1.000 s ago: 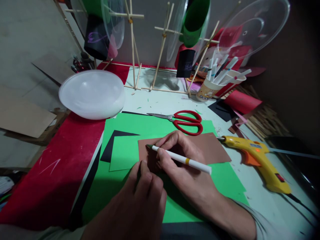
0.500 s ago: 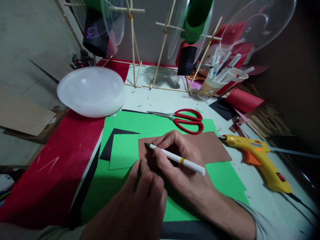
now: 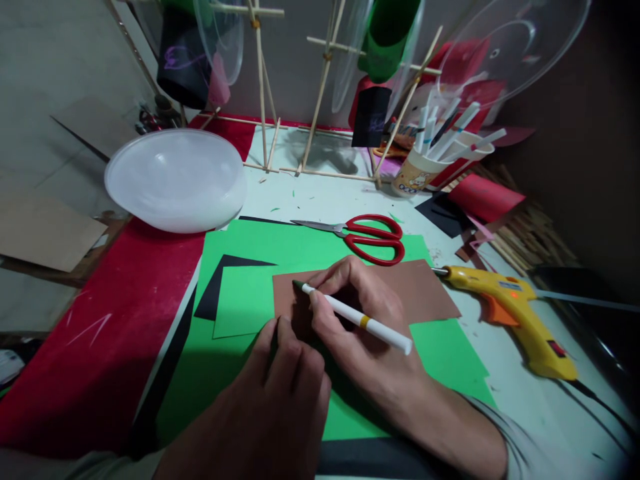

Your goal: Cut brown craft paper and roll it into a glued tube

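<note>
Counter (image 3: 505,373) surface is pale and runs from near to far, cluttered on the right side. Red sheet (image 3: 100,333) covers the left part of it, near to middle. Green paper (image 3: 280,250) lies at centre, overlapping a black sheet (image 3: 213,300) whose corner shows at left, with a smaller green piece on top of that. White bowl (image 3: 175,177) sits upside down at far left, partly on the red sheet. Stick frame (image 3: 320,87) stands at the far edge and carries clear plastic lids along with green and black paper tubes.

Brown paper (image 3: 425,293) lies on the green paper at centre, and both hands are on it. Left hand (image 3: 280,400) is at the near centre, fingers curled, fingertips pressing the near left part of the brown paper; its grip is narrow and holds nothing. Right hand (image 3: 365,340) lies just right of it, grip closed around a white pen (image 3: 373,327) with a yellow band; the green tip touches the brown paper near its far left corner.

Yellow glue gun (image 3: 515,313) lies on its side at right, nozzle just beside the brown paper's right edge. Red scissors (image 3: 370,239) lie closed on the far edge of the green paper. Paper cup (image 3: 415,177) at far right holds several white pens.
</note>
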Demonstrator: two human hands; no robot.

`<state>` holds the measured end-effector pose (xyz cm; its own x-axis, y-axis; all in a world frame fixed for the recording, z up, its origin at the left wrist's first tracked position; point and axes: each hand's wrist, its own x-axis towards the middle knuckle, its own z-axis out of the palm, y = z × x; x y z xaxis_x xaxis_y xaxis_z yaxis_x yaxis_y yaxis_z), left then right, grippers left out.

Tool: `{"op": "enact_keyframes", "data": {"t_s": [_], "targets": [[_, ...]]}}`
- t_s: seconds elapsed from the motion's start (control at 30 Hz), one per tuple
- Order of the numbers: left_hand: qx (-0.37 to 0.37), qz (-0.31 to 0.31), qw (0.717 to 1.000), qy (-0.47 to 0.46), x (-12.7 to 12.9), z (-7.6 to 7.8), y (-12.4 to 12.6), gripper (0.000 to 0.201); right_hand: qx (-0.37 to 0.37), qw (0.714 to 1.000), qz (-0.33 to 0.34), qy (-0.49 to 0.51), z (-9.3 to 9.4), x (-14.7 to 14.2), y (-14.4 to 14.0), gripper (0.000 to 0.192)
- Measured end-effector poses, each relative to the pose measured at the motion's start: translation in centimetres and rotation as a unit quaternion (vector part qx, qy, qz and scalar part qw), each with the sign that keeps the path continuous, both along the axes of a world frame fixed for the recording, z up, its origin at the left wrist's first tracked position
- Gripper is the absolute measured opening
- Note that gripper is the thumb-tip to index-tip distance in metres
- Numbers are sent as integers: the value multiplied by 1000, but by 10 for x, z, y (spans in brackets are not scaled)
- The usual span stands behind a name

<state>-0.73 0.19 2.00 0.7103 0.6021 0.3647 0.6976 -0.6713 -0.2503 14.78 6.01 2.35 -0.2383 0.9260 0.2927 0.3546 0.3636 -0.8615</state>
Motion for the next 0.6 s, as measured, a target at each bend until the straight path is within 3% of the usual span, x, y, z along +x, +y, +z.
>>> {"op": "enact_keyframes", "data": {"t_s": [0.3, 0.6], "targets": [[-54, 1, 998, 12, -1, 3, -3, 32, -1, 1000, -9, -13, 3, 1, -3, 16], [-59, 27, 997, 43, 3, 6, -5, 32, -26, 1000, 8, -8, 4, 1, -7, 16]]}}
